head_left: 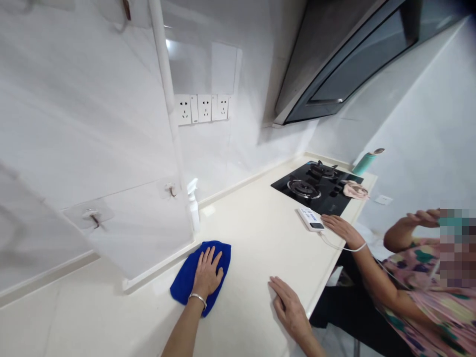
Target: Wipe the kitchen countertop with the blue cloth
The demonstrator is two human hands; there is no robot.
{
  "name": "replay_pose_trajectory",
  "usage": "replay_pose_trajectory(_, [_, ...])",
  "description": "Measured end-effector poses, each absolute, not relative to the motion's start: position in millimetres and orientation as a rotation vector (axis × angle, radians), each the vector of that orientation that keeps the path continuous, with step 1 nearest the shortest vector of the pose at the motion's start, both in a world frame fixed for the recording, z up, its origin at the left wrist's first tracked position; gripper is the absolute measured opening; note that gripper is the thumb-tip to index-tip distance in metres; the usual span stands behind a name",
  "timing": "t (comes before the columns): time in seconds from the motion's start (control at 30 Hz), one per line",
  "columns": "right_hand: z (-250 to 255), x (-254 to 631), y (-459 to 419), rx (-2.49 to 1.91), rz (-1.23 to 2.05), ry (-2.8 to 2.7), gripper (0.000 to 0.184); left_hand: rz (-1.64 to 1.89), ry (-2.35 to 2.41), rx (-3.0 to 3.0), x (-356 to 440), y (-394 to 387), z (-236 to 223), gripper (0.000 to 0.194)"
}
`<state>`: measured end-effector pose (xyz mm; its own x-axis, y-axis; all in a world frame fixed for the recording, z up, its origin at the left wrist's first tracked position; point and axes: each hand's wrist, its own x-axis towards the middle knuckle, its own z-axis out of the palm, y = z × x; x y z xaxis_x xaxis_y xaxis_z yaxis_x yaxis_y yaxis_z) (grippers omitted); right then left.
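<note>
My left hand (pixel 207 273) lies flat, fingers spread, on a blue cloth (pixel 186 282) pressed against the cream countertop (pixel 256 238) near the wall. A silver bracelet circles that wrist. My right hand (pixel 289 306) rests palm down on the bare countertop close to its front edge, fingers stretched out, holding nothing. A white spray bottle (pixel 193 206) stands upright by the wall just beyond the cloth.
Another person in a patterned top stands at right, one hand (pixel 340 228) by a white device (pixel 311 219) with a cable. Beyond are a black gas hob (pixel 316 187), a pink cloth (pixel 355 190), a teal bottle (pixel 364 162), an extractor hood overhead and wall sockets (pixel 204 108).
</note>
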<state>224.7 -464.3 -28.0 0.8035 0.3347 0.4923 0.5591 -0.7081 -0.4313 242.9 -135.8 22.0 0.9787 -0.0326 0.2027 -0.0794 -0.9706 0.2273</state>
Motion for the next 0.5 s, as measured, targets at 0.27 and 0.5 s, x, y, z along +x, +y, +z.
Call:
replay_pose_trajectory(0.27, [-30.6,227.4,-464.0,-2.421,-0.544,-0.687,0.043,0.438,0.146,2.812,214.5,-163.4,14.6,0.055])
replay_pose_trajectory(0.5, [-52.6,233.6,-468.4,-2.416,-0.604,-0.735,0.046,0.342,0.232,2.747,155.2,-202.4,-7.2,0.059])
